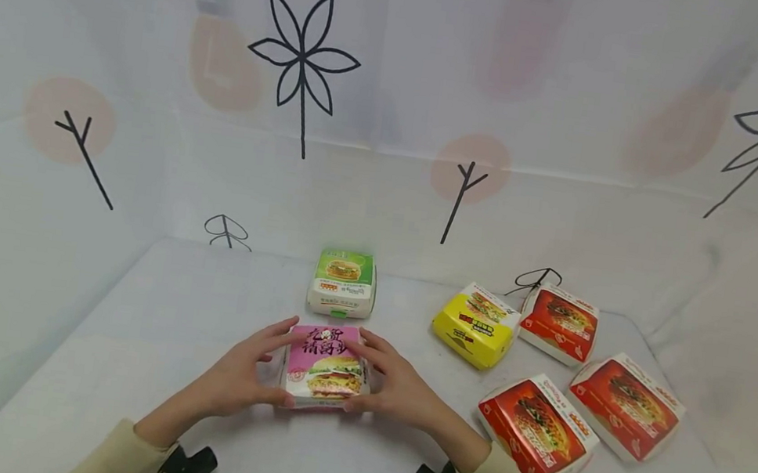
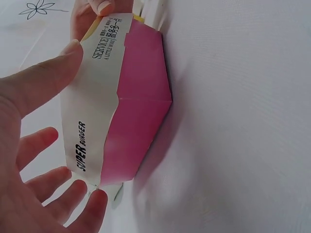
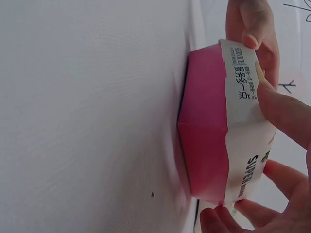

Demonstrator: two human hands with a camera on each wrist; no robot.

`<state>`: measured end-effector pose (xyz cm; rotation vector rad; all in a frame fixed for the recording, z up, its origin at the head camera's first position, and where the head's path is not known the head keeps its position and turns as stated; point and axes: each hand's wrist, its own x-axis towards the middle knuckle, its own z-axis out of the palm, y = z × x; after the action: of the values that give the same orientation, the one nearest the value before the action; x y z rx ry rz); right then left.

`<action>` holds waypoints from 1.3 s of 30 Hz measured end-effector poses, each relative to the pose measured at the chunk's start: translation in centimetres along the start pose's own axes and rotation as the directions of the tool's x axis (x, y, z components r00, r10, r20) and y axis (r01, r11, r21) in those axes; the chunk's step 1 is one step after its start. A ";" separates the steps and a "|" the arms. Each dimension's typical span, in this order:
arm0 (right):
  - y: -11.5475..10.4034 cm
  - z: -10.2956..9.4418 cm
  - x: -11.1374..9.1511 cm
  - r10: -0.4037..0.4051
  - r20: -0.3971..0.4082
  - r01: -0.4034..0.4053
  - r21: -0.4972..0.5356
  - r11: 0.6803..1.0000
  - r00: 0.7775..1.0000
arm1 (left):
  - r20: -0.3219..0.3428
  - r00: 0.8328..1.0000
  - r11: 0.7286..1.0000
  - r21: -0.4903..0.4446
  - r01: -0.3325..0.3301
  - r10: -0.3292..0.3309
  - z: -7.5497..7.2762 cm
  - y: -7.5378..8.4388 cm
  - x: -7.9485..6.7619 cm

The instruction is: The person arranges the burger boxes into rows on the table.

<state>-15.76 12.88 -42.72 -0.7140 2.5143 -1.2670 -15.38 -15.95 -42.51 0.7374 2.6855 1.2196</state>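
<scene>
A pink-and-white burger box (image 1: 324,368) with a burger picture on its lid sits at the middle of the white table. My left hand (image 1: 247,370) holds its left side, thumb at the near corner and fingers toward the far one. On the other side, my right hand (image 1: 397,381) grips the box the same way, its forefinger reaching over the lid's edge. Both wrist views show the box's pink lower wall (image 2: 141,97) and white upper flap (image 3: 243,92) lettered "SUPER BURGER". The base appears to rest on the table.
Behind stands a green-and-white burger box (image 1: 342,283). To the right lie a yellow burger box (image 1: 476,326) and three red ones: far (image 1: 560,322), near (image 1: 538,431) and rightmost (image 1: 628,405). A white patterned curtain (image 1: 383,205) hangs at the table's back.
</scene>
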 end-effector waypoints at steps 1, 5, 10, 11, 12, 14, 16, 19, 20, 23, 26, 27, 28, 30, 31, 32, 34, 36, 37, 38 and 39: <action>0.0 0.0 -0.1 0.000 -0.004 0.000 0.000 1.000 1.000 | -0.008 1.000 1.000 0.003 0.001 -0.001 0.0 -0.1 0.0; 0.1 0.1 -0.2 0.010 -0.022 -0.010 0.009 1.000 1.000 | -0.037 0.999 0.999 0.024 0.031 -0.030 0.0 -0.2 0.0; -0.1 0.5 -0.4 0.045 -0.059 -0.041 0.063 0.997 0.997 | -0.070 0.993 0.995 0.010 0.100 -0.099 0.1 -0.1 0.0; -0.2 0.6 -0.4 0.049 -0.068 -0.043 0.087 0.995 0.996 | -0.070 0.991 0.994 -0.002 0.113 -0.113 0.1 -0.1 -0.1; -0.3 0.7 -0.5 0.054 -0.074 -0.045 0.110 0.993 0.996 | -0.066 0.991 0.993 -0.008 0.116 -0.117 0.1 -0.2 -0.1; -0.5 0.8 -0.5 0.064 -0.085 -0.050 0.158 0.986 0.994 | -0.060 0.992 0.993 -0.016 0.115 -0.115 0.1 -0.2 -0.1; -0.6 1.0 -0.5 0.077 -0.095 -0.058 0.185 0.981 0.993 | -0.052 0.993 0.994 -0.016 0.105 -0.106 0.2 -0.2 -0.1; -0.5 1.1 -0.4 0.103 -0.103 -0.080 0.206 0.975 0.989 | -0.048 0.995 0.996 -0.010 0.091 -0.092 0.2 -0.2 0.0; -0.5 1.2 -0.4 0.108 -0.105 -0.085 0.208 0.974 0.989 | -0.048 0.995 0.996 -0.006 0.089 -0.089 0.2 -0.3 0.0; -0.4 1.2 -0.3 0.118 -0.107 -0.094 0.212 0.973 0.987 | -0.055 0.995 0.996 0.003 0.085 -0.085 0.3 -0.3 0.2; -0.2 1.1 -0.1 0.109 -0.108 -0.084 0.207 0.975 0.988 | -0.067 0.994 0.996 0.015 0.089 -0.088 0.5 -0.3 0.5; -0.2 1.0 -0.1 0.105 -0.107 -0.081 0.205 0.975 0.989 | -0.071 0.994 0.996 0.016 0.090 -0.089 0.5 -0.3 0.6; -0.1 1.0 0.0 0.097 -0.108 -0.074 0.203 0.976 0.989 | -0.075 0.994 0.996 0.020 0.086 -0.085 0.5 -0.3 0.7; 0.0 0.9 0.2 0.090 -0.109 -0.066 0.201 0.977 0.990 | -0.084 0.993 0.997 0.022 0.079 -0.077 0.6 -0.4 0.9; 0.1 0.8 0.3 0.086 -0.109 -0.064 0.197 0.978 0.990 | -0.088 0.993 0.997 0.023 0.076 -0.073 0.6 -0.5 1.0; 0.1 0.8 0.4 0.084 -0.112 -0.061 0.197 0.979 0.990 | -0.092 0.993 0.997 0.021 0.071 -0.069 0.6 -0.5 1.1; 0.2 0.6 0.6 0.085 -0.114 -0.061 0.200 0.978 0.990 | -0.096 0.993 0.998 0.022 0.067 -0.064 0.7 -0.6 1.4; 0.3 0.5 0.8 0.090 -0.115 -0.065 0.205 0.977 0.989 | -0.098 0.993 0.997 0.017 0.071 -0.069 0.7 -0.7 1.6; 0.4 0.5 0.9 0.092 -0.114 -0.067 0.206 0.976 0.989 | -0.097 0.993 0.997 0.012 0.072 -0.071 0.7 -0.8 1.7; 0.4 0.5 1.0 0.092 -0.116 -0.066 0.211 0.975 0.989 | -0.097 0.993 0.997 0.006 0.073 -0.072 0.7 -0.8 1.8; 0.5 0.5 1.0 0.094 -0.116 -0.067 0.214 0.975 0.989 | -0.096 0.993 0.997 0.005 0.073 -0.072 0.7 -0.9 1.8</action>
<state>-16.60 12.24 -43.36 -0.4930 2.4272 -1.5621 -17.15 -15.10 -43.50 0.5914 2.7683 1.2584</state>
